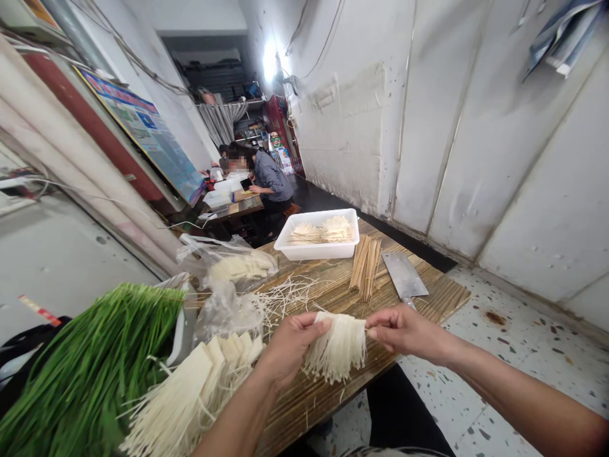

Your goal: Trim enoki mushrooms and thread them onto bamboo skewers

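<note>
My left hand [288,346] and my right hand [404,330] pinch the top edge of a pale sheet cut into thin hanging strips [339,349], one hand at each end, holding it over the front of the wooden table [442,298]. Both hands are closed on it. To my left a stack of the same strip-cut sheets [190,393] lies on the table. A bundle of wooden skewers [365,266] lies just beyond my hands, and a cleaver [404,276] rests beside it, close to my right hand.
A white tray [318,251] with more cut sheets stands at the table's far end. A big bunch of green chives [90,368] fills the left foreground. Plastic bags [223,270] and loose strips [285,295] lie mid-table. A person [269,178] sits at a far table. White wall on the right.
</note>
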{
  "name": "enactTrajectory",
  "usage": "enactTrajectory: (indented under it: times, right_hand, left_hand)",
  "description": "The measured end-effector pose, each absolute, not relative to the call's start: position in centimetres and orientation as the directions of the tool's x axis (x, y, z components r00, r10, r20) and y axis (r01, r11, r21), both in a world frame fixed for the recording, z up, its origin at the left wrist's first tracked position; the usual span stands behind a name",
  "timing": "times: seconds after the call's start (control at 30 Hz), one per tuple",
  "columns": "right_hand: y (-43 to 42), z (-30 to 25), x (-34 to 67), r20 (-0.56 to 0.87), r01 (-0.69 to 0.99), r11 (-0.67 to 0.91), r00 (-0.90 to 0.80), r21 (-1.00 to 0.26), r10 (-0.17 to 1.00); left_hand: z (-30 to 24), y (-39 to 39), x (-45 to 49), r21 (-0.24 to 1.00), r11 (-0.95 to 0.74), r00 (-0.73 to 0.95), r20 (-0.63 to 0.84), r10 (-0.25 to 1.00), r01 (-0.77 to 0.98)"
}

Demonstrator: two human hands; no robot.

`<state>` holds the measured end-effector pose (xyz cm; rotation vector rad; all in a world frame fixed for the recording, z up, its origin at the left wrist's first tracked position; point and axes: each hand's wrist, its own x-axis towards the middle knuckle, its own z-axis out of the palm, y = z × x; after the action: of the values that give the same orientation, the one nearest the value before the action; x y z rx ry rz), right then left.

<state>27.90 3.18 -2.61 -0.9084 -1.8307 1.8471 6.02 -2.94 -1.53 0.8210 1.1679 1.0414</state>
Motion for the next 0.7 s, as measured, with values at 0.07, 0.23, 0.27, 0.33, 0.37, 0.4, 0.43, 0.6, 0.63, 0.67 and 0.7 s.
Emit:
enactTrajectory:
  times: [0.07, 0.23, 0.27, 0.33, 0.37, 0.4, 0.43, 0.6, 0.63, 0.67, 0.7]
  right_hand:
    - [3.4, -2.9, 27.9, -0.162, 0.177, -0.052, -0.700, -0.983, 0.696]
    - [3.3, -3.5, 28.1, -0.163, 0.183, -0.043, -0.716, -0.982, 0.679]
    - [3.2, -3.6, 28.1, -0.154, 0.188, -0.026, -0.710, -0.982, 0.687]
    - [3.2, -3.7, 28.2, -0.124, 0.219, 0.049, -0.707, -0.974, 0.696]
    - [3.3, -3.7, 28.2, -0.104, 0.240, 0.102, -0.711, -0.965, 0.695]
    - [3.3, -3.6, 28.2, -0.078, 0.257, 0.160, -0.718, -0.953, 0.691]
    - [3.5, -3.6, 28.2, -0.045, 0.265, 0.219, -0.727, -0.939, 0.685]
    - [3.9, -3.6, 28.3, 0.031, 0.239, 0.335, -0.771, -0.911, 0.636]
    - [4.0, -3.6, 28.3, 0.033, 0.235, 0.335, -0.775, -0.912, 0.632]
    - [4.0, -3.6, 28.3, 0.035, 0.230, 0.334, -0.776, -0.914, 0.630]
    - [3.9, -3.6, 28.2, 0.036, 0.226, 0.332, -0.777, -0.916, 0.628]
  left_hand:
    - [-1.9, -2.7, 5.7, 0.922, 0.316, 0.047, -0.313, 0.948, -0.225]
    - [-2.8, -2.5, 5.3, 0.922, 0.305, 0.056, -0.300, 0.952, -0.239]
    - [-2.8, -2.5, 5.3, 0.922, 0.303, 0.062, -0.297, 0.953, -0.239]
    - [-2.9, -2.6, 5.2, 0.924, 0.301, 0.073, -0.292, 0.954, -0.234]
    - [-2.9, -2.7, 5.2, 0.926, 0.301, 0.078, -0.291, 0.953, -0.228]
    - [-2.9, -2.8, 5.2, 0.927, 0.303, 0.082, -0.292, 0.953, -0.221]
    - [-2.9, -2.9, 5.2, 0.927, 0.307, 0.086, -0.295, 0.952, -0.214]
    - [-2.7, -3.2, 5.2, 0.920, 0.339, 0.106, -0.324, 0.940, -0.196]
    - [-2.7, -3.3, 5.2, 0.922, 0.336, 0.103, -0.322, 0.941, -0.192]
    - [-2.6, -3.3, 5.3, 0.926, 0.328, 0.096, -0.315, 0.944, -0.187]
    - [-2.6, -3.3, 5.3, 0.931, 0.318, 0.088, -0.307, 0.948, -0.182]
